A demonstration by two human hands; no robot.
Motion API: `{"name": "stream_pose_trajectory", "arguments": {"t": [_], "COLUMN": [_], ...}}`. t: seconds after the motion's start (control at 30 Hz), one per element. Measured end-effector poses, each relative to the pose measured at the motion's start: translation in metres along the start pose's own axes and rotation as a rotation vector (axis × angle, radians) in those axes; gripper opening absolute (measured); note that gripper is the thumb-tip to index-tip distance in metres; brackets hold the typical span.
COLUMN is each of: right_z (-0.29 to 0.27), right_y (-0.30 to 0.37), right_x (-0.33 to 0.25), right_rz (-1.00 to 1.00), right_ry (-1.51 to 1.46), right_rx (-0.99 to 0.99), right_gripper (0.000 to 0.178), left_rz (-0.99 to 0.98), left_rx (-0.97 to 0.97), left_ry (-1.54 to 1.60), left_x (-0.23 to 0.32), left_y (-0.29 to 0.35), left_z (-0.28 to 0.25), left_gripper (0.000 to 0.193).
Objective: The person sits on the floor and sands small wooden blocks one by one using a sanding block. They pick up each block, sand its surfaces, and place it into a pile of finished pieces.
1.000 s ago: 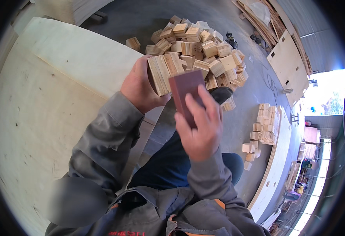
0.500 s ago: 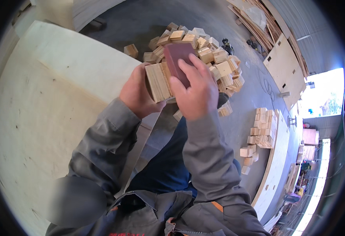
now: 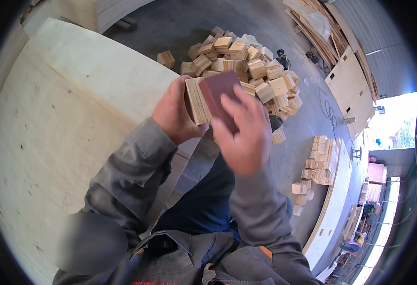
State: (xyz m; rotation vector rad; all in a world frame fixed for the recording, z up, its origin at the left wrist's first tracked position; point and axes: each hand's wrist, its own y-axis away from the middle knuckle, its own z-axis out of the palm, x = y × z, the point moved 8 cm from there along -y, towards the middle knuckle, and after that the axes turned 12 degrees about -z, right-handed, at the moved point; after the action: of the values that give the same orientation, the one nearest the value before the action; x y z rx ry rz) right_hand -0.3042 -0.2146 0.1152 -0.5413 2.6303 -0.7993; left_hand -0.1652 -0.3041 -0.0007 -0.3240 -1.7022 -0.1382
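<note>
My left hand [image 3: 171, 113] grips a layered plywood block [image 3: 197, 103] by its side, holding it up beside the edge of a pale plywood sheet [image 3: 99, 80]. A reddish-brown sanding block [image 3: 219, 91] rests against the plywood block's right side and covers part of it. The thumb and fingers of my right hand [image 3: 247, 137] are on this sanding block, slightly blurred by motion. How far the fingertips wrap round its far side is hidden.
A heap of loose wooden blocks [image 3: 237, 50] lies on the grey floor beyond my hands. Stacked blocks [image 3: 323, 159] stand at the right, beside a long plywood panel [image 3: 329, 216]. Boards and strips [image 3: 320, 40] lean at the far right. A cable [image 3: 329, 111] trails across the floor.
My right hand has drawn the sanding block nearer to me along the plywood block. My left hand keeps its grip. The whole view has shifted slightly.
</note>
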Motion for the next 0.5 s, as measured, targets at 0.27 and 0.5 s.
{"name": "stream_pose_trajectory", "arguments": {"t": [0.27, 0.5], "right_z": [0.019, -0.028], "right_y": [-0.040, 0.051], "right_x": [0.032, -0.051], "right_rz": [0.005, 0.013], "right_ry": [0.077, -0.041], "right_rx": [0.009, -0.085], "right_gripper": [0.043, 0.052], "left_rz": [0.031, 0.132], "left_rx": [-0.001, 0.017], "left_ry": [-0.019, -0.077], "left_x": [0.013, 0.016], "left_y": [-0.002, 0.005], "left_z": [0.000, -0.001], "left_gripper": [0.095, 0.104]}}
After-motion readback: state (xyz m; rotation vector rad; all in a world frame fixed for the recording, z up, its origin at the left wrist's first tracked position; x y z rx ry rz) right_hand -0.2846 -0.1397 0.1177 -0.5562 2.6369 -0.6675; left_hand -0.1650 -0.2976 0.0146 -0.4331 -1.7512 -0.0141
